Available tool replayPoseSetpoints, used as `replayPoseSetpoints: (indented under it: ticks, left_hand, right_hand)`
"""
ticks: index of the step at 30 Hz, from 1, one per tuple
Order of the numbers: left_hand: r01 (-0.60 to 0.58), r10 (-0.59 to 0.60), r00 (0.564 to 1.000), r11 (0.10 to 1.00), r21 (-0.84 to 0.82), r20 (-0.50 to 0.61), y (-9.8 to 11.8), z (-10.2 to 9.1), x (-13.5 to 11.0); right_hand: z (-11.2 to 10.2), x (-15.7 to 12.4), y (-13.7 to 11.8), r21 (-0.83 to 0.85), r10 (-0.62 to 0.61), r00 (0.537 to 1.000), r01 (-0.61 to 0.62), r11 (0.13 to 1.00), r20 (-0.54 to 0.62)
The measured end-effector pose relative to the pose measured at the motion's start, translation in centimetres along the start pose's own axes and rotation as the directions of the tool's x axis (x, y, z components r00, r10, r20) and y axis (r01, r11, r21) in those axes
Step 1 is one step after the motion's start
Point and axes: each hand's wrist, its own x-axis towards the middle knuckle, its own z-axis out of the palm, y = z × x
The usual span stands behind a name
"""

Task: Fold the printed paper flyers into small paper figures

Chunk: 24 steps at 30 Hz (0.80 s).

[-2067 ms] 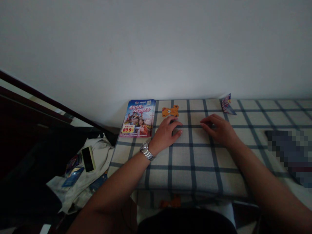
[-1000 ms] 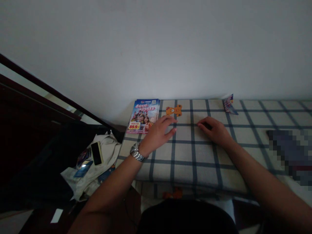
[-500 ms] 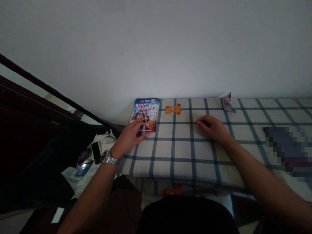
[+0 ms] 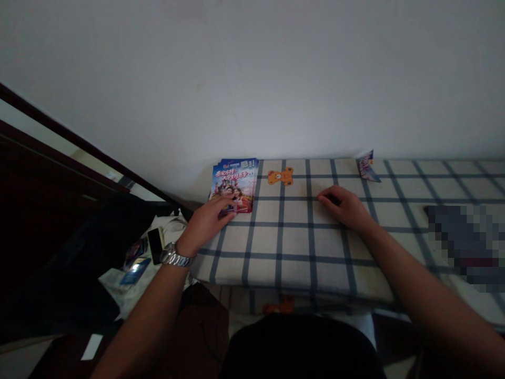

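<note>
Printed flyers [image 4: 232,176] with a blue top and a photo of people lie in a stack on the checked cloth, against the wall. My left hand [image 4: 211,216], a metal watch on its wrist, has its fingers over the lower left of the top flyer and its thumb at the bottom edge. That flyer sits askew to the left of those below. My right hand [image 4: 345,208] rests on the cloth, fingers curled in, nothing visible in them. Between the hands lies an orange bear shape [image 4: 281,177], flat on the cloth.
A folded flyer [image 4: 368,167] stands by the wall at right. A blurred-out dark object [image 4: 465,245] lies at far right. Left of the checked surface [image 4: 292,242], a phone [image 4: 155,245] and a blue card [image 4: 136,271] lie on white bags. A dark rail runs along the left.
My left hand has slid slightly left, and the top flyer has shifted left with it, baring the edges of those below. My right hand has stayed in place.
</note>
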Motion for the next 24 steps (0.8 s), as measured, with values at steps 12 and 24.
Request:
replayPoseSetpoints:
  ticks: [12, 24]
  left_hand:
    - [0.054, -0.054, 0.994, 0.999, 0.005, -0.091, 0.9, -0.2, 1.0]
    - [0.046, -0.061, 0.996, 0.975, -0.219, -0.060, -0.7, 0.0, 1.5]
  right_hand:
    - [0.0, 0.0, -0.3, 0.011, 0.016, 1.000, -0.016, 1.000, 0.001]
    - [-0.1, 0.0, -0.3, 0.009, 0.000, 1.000, -0.001, 1.000, 0.011]
